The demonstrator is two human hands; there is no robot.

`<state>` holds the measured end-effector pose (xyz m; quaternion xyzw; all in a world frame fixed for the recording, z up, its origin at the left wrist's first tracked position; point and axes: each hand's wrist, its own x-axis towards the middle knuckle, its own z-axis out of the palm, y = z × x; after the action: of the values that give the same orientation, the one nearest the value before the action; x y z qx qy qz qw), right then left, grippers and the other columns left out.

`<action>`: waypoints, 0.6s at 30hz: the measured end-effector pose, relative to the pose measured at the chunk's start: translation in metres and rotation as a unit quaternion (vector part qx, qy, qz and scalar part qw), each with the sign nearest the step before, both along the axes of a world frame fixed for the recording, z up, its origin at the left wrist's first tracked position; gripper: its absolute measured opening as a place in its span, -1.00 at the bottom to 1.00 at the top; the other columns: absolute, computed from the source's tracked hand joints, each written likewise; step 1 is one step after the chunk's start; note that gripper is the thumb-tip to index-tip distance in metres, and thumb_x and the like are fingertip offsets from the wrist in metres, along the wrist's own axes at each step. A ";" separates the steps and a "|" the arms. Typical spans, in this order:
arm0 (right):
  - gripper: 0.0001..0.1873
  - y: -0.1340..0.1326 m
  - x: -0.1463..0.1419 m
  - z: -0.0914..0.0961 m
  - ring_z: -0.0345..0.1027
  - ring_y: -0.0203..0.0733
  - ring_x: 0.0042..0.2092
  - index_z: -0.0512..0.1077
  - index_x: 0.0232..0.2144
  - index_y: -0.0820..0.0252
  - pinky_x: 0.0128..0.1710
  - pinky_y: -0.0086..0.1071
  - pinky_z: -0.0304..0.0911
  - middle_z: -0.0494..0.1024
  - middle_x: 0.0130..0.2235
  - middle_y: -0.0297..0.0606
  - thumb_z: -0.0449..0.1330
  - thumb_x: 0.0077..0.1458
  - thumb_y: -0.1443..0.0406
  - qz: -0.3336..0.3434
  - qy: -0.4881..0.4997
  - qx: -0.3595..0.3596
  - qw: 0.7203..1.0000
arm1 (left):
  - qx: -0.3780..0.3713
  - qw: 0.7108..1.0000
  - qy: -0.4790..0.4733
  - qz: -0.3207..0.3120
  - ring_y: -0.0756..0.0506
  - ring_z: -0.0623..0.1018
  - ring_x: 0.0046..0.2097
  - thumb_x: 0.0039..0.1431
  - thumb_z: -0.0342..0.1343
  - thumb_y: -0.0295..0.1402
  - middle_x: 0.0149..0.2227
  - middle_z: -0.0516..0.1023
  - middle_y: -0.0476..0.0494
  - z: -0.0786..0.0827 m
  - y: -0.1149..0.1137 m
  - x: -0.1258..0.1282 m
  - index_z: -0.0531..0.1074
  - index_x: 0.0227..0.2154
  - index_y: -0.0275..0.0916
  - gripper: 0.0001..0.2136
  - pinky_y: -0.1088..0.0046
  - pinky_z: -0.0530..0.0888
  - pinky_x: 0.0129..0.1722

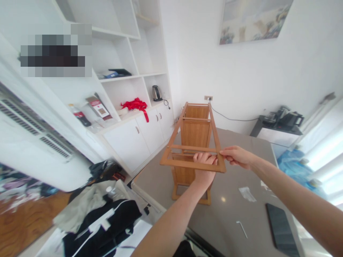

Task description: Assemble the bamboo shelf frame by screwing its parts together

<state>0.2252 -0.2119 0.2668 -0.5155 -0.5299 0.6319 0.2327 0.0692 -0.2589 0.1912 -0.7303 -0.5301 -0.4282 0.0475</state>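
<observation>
A bamboo-coloured wooden rack (194,134) stands on the grey table (235,214), its open top frame facing me. My left hand (205,169) reaches up from below, and its fingers curl over the near rail of the top frame. My right hand (235,156) comes in from the right and pinches the same rail near its right corner. Both hands are closed on the frame.
On the table lie a hex key (242,228), a small clear plastic bag (247,193) and a dark phone (281,228). White shelves and cabinets (139,132) stand to the left, with a kettle (156,93) and a red ribbon (135,105). Clothes (104,221) are piled low at the left.
</observation>
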 end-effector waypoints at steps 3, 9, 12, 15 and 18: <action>-0.71 -0.001 -0.002 -0.001 -0.13 -0.50 -0.61 0.32 -0.53 0.27 -0.68 -0.53 -0.25 0.19 -0.63 -0.48 0.31 -0.18 0.20 -0.007 0.020 0.008 1.000 | -0.002 1.000 0.003 -0.002 -0.07 0.38 -0.21 0.19 0.02 -0.32 -0.33 0.49 -0.02 0.000 0.000 0.000 0.49 -0.35 -0.10 -0.86 0.26 0.17 -0.06; -0.72 0.002 -0.002 -0.001 -0.16 -0.51 -0.62 0.31 -0.52 0.27 -0.68 -0.52 -0.28 0.17 -0.64 -0.50 0.30 -0.15 0.20 0.001 0.010 -0.001 1.000 | -0.004 1.000 0.004 0.004 -0.07 0.38 -0.21 0.17 0.04 -0.34 -0.32 0.50 -0.02 0.000 0.001 0.001 0.49 -0.35 -0.11 -0.87 0.26 0.16 -0.06; -0.73 0.003 0.000 0.002 -0.14 -0.52 -0.63 0.32 -0.52 0.27 -0.69 -0.53 -0.27 0.20 -0.64 -0.48 0.29 -0.13 0.20 0.018 -0.004 -0.009 1.000 | 0.001 1.000 0.001 0.004 -0.07 0.38 -0.22 0.16 0.04 -0.35 -0.33 0.50 -0.03 0.000 0.001 0.002 0.49 -0.38 -0.12 -0.88 0.26 0.17 -0.06; -0.75 0.004 0.001 0.003 -0.11 -0.51 -0.63 0.33 -0.50 0.26 -0.70 -0.54 -0.22 0.25 -0.61 -0.45 0.28 -0.12 0.21 0.023 -0.001 -0.026 0.999 | 0.004 1.000 0.004 0.002 -0.07 0.38 -0.21 0.16 0.03 -0.36 -0.33 0.50 -0.03 0.001 0.001 0.002 0.48 -0.39 -0.14 -0.87 0.27 0.17 -0.06; -0.75 0.003 0.004 0.000 -0.07 -0.51 -0.63 0.32 -0.47 0.26 -0.70 -0.55 -0.16 0.30 -0.58 -0.41 0.28 -0.12 0.22 0.006 0.014 -0.035 0.999 | 0.003 1.000 0.009 0.002 -0.08 0.38 -0.20 0.17 0.01 -0.35 -0.32 0.50 -0.05 0.003 0.001 0.001 0.47 -0.39 -0.15 -0.86 0.27 0.18 -0.07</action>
<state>0.2289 -0.2089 0.2663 -0.5110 -0.5073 0.6586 0.2185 0.0703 -0.2577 0.1939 -0.7333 -0.5297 -0.4227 0.0552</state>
